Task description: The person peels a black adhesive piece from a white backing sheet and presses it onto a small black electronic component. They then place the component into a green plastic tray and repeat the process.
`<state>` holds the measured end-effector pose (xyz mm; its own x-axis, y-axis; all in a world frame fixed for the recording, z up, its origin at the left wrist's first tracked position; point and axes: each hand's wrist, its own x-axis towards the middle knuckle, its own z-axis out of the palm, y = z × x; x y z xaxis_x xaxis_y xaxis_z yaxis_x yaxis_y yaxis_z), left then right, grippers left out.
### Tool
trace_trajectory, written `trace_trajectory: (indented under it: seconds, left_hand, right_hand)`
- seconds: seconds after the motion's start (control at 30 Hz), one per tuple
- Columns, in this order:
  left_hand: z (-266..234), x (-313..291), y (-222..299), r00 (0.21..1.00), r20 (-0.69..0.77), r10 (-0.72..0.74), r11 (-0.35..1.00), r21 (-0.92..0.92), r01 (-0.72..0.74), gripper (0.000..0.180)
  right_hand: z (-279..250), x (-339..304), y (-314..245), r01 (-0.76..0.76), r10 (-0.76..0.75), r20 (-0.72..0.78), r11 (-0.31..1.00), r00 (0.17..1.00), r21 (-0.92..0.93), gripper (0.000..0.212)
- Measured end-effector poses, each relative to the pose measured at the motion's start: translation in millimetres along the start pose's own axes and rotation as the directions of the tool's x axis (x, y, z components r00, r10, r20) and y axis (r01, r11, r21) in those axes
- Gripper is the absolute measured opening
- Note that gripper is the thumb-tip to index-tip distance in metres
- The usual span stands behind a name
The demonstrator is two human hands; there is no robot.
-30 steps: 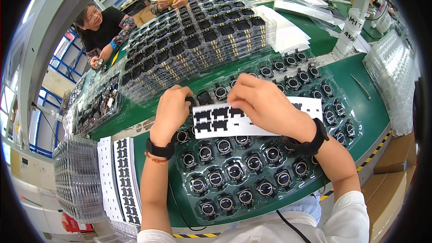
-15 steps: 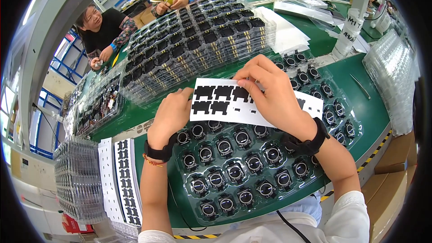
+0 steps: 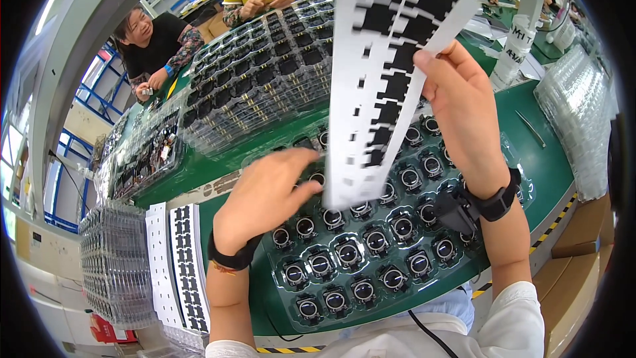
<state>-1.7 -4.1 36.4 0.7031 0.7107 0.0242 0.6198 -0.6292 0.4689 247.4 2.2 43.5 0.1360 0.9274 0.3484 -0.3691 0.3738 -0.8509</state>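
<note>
My right hand (image 3: 460,103) pinches the edge of a white sheet with black die-cut stickers (image 3: 346,103) between thumb and fingers. The sheet stands nearly upright, tilted and slightly blurred, and hides part of what lies behind it. Beside its lower end is my left hand (image 3: 268,192), thumb and fingers apart, holding nothing. Under both hands lies a clear plastic tray (image 3: 281,301) with rows of black parts (image 3: 347,252), each with a round, glossy, lens-like centre. Black straps circle both my wrists; a small black box sits by the right one.
A tall stack of clear trays with black parts (image 3: 258,86) stands beyond. At left are sticker sheets (image 3: 189,268) and stacked trays (image 3: 112,265). Tweezers (image 3: 530,128) lie at right, near more clear trays (image 3: 575,119). A white post (image 3: 517,43) rises there. Co-workers sit across the table.
The sticker sheet has been lifted and turned from lying across the tray to nearly upright, carried by my right hand. My left hand has come off it and moved lower.
</note>
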Motion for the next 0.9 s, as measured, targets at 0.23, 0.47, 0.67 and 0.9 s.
trace_trajectory:
  seconds: [0.23, 0.47, 0.67, 0.9]
  left_hand:
    - [-8, -7, -20, 0.833, -0.465, -0.299, 0.822, 0.318, 0.472, 0.018]
    - [-2, -1, -1, 0.917, -0.302, -0.258, 0.847, -0.528, 0.065, 0.035]
    - [42, 25, 25, 0.848, -0.286, -0.446, 0.124, -0.958, -0.257, 0.036]
    - [26, 19, 4, 0.771, -0.405, -0.492, 0.321, -0.907, -0.272, 0.030]
  right_hand:
    - [-16, 11, 13, -0.079, 0.117, -0.120, 0.956, 0.986, 0.284, 0.009]
    - [12, -13, 25, -0.265, 0.304, 0.000, 0.830, 0.953, 0.491, 0.014]
    - [34, -48, 29, -0.678, 0.583, 0.352, 0.675, 0.732, 0.292, 0.021]
    - [30, -30, 26, -0.323, 0.313, 0.132, 0.945, 0.941, 0.058, 0.025]
